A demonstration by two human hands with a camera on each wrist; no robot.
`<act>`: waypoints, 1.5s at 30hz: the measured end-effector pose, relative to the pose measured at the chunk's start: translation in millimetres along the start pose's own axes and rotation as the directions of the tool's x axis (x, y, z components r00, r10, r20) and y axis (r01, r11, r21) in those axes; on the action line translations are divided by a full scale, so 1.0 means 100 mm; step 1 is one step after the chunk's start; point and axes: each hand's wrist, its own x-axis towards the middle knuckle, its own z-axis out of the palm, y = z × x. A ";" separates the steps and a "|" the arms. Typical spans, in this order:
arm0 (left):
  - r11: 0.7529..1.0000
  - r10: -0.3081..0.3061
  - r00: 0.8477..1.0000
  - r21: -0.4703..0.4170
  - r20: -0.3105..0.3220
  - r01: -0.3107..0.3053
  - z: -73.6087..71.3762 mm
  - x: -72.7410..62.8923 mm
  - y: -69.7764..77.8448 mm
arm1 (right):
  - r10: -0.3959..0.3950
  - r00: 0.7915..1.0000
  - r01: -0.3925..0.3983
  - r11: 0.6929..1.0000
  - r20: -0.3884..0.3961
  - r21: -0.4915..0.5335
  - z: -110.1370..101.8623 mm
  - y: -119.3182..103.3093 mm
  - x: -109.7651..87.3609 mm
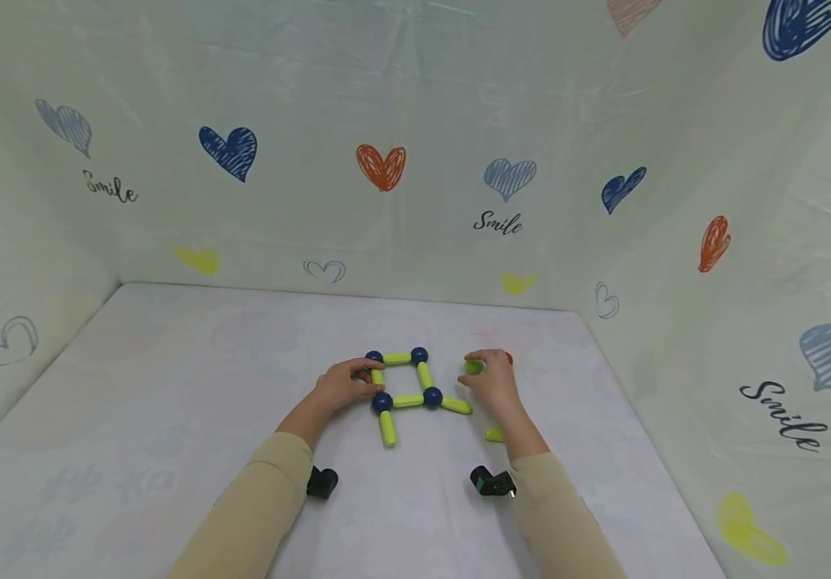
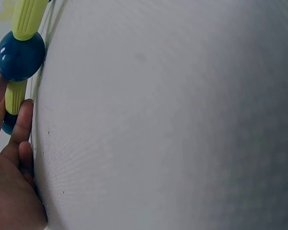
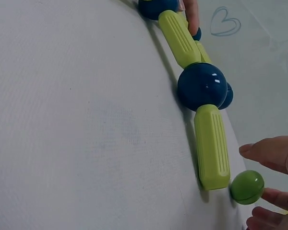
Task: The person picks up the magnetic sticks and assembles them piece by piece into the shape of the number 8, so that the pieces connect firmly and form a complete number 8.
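Beside the right grip (image 1: 493,382) we catch just a sliver of a red thing (image 1: 509,359); on its near side, a forearm (image 1: 521,432) covers part of a lime rod (image 1: 494,434); below the left grip (image 1: 343,385), a sleeve (image 1: 266,490) hides part of a black object (image 1: 324,483).

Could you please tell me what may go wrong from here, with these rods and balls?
The green ball might roll away: the thumb of the right hand stands apart from it.

The right wrist may knock the yellow-green piece that it partly covers in the head view.

The right hand might bump the rod sticking out towards it, perhaps twisting the frame, which the left hand holds only at its left side.
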 end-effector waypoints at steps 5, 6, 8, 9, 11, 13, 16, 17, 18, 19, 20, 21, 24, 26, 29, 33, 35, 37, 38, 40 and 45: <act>1.000 -0.003 1.000 0.000 0.010 0.003 -0.02 -0.03 0.04 | 0.037 0.998 -0.037 0.999 0.043 0.003 0.06 0.03 0.04; 1.000 -0.004 1.000 -0.001 0.012 0.004 -0.02 -0.03 0.04 | 0.041 0.998 -0.042 0.999 0.050 0.003 0.06 0.02 0.04; 1.000 -0.001 1.000 0.000 0.012 0.001 -0.03 -0.04 0.04 | 0.052 0.997 -0.052 0.999 0.060 0.004 0.07 0.02 0.04; 1.000 0.000 1.000 0.000 0.012 0.000 -0.03 -0.04 0.04 | 0.057 0.996 -0.057 0.998 0.063 0.006 0.08 0.01 0.04; 1.000 0.004 1.000 0.000 0.011 -0.004 -0.03 -0.04 0.04 | 0.060 0.996 -0.060 0.998 0.065 0.005 0.09 0.01 0.04; 1.000 0.007 1.000 -0.001 0.010 -0.007 -0.03 -0.03 0.03 | 0.060 0.996 -0.060 0.998 0.068 0.004 0.10 0.00 0.04; 1.000 0.003 1.000 -0.002 0.009 -0.003 -0.03 -0.03 0.03 | 0.066 0.995 -0.066 0.998 0.071 0.000 0.10 -0.01 0.04; 1.000 0.002 1.000 -0.002 0.009 -0.002 -0.02 -0.03 0.03 | 0.067 0.995 -0.067 0.998 0.072 0.000 0.10 -0.01 0.03; 1.000 0.000 1.000 -0.002 0.009 0.000 -0.02 -0.03 0.03 | 0.072 0.995 -0.072 0.997 0.074 0.001 0.10 -0.02 0.02; 1.000 -0.002 1.000 -0.001 0.009 0.002 -0.02 -0.03 0.03 | 0.075 0.994 -0.075 0.997 0.076 0.002 0.11 -0.02 0.02; 1.000 -0.002 1.000 0.000 0.008 0.002 -0.02 -0.03 0.03 | 0.080 0.994 -0.081 0.997 0.078 0.007 0.10 -0.03 0.01; 1.000 -0.001 1.000 0.002 0.008 0.001 -0.02 -0.03 0.03 | 0.083 0.993 -0.084 0.996 0.080 0.013 0.11 -0.03 0.00; 1.000 -0.001 1.000 0.007 0.006 0.001 -0.02 -0.02 0.02 | 0.083 0.993 -0.085 0.996 0.086 0.024 0.10 -0.03 -0.02; 1.000 -0.003 1.000 0.011 0.003 0.003 -0.01 -0.02 0.02 | 0.071 0.993 -0.075 0.997 0.091 0.035 0.10 -0.04 -0.03; 1.000 -0.007 1.000 0.012 -0.001 0.007 -0.01 -0.02 0.02 | 0.039 0.994 -0.045 0.998 0.105 0.051 0.08 -0.05 -0.06; 1.000 -0.011 1.000 0.010 -0.005 0.011 0.00 -0.02 0.02 | 0.014 0.990 -0.022 0.998 0.138 0.060 0.07 -0.08 -0.10; 1.000 -0.012 1.000 0.010 -0.006 0.012 0.00 -0.02 0.03 | 0.009 0.987 -0.018 0.998 0.162 0.055 0.07 -0.09 -0.12; 1.000 -0.013 1.000 0.009 -0.007 0.013 -0.01 -0.03 0.03 | 0.014 0.983 -0.023 0.999 0.183 0.048 0.07 -0.10 -0.14; 1.000 -0.013 1.000 0.009 -0.007 0.013 -0.01 -0.03 0.04 | 0.013 0.981 -0.023 0.999 0.193 0.048 0.07 -0.10 -0.15; 1.000 -0.012 1.000 0.007 -0.006 0.012 -0.01 -0.03 0.04 | 0.005 0.978 -0.014 0.999 0.209 0.040 0.06 -0.11 -0.17; 1.000 -0.008 1.000 0.007 -0.005 0.008 -0.01 -0.03 0.03 | -0.016 0.970 0.018 1.000 0.242 -0.005 0.05 -0.14 -0.19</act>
